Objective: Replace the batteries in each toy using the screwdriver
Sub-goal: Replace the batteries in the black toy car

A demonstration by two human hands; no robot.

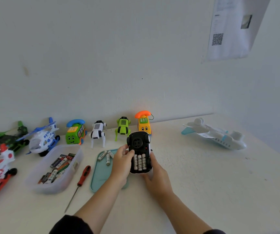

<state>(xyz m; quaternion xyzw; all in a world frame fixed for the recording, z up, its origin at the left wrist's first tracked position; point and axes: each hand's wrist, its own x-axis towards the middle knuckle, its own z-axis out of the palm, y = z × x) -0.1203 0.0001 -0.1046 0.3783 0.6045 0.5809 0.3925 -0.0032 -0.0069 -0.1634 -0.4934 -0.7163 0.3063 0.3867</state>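
Two hands gripping upturned toy car — screwdriver left, untouched

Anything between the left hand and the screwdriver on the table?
Nothing visible. The screwdriver lies on bare table between the clear battery tub and the teal tray, left of the left hand, which now holds the upturned toy car with the right hand.

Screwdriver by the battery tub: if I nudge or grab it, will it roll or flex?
The screwdriver lies flat on the table, apart from both hands. Its rounded red-and-black handle would probably roll if pushed sideways. The thin metal shaft looks stiff, and the tool likely feels light and handle-heavy when lifted.
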